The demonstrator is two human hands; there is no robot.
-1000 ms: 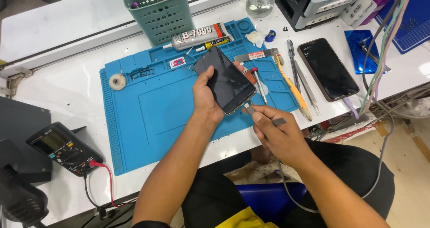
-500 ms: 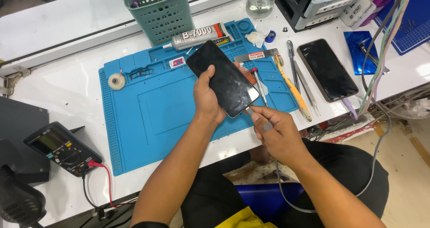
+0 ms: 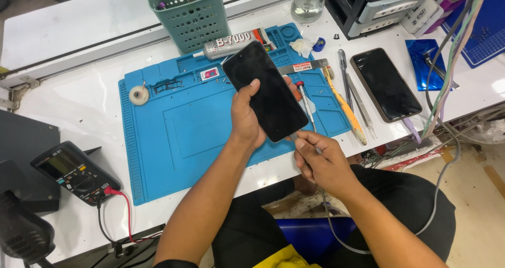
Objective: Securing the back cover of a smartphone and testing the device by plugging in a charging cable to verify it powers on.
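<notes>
Two phones are in view. The left hand (image 3: 247,115) has its fingers wrapped around a black phone (image 3: 265,91), a flat glossy slab with rounded corners and a dark screen, held tilted above the blue mat (image 3: 173,136). The second phone (image 3: 385,83), equally dark and glassy, lies flat on the white worktop (image 3: 79,105) well to the right.

The right hand (image 3: 321,160) pinches the plug end of one grey cable (image 3: 336,231) between closed fingers, right at the bottom edge of the held phone (whether the plug is seated I cannot tell). The cable is thin, rubbery and hangs in a loop below the worktop edge.

The mat is a single rubbery rectangle, moulded with shallow trays and ridges. On it rest one grey glue tube (image 3: 231,46), one small round roll of tape (image 3: 139,95), one slim screwdriver (image 3: 305,102) with a red collar, and one yellow-handled tool (image 3: 344,107). Metal tweezers (image 3: 357,102) lie beside that. One green perforated plastic basket (image 3: 189,15) stands behind the mat, and one dark multimeter (image 3: 73,172) with a red lead sits at the left.
</notes>
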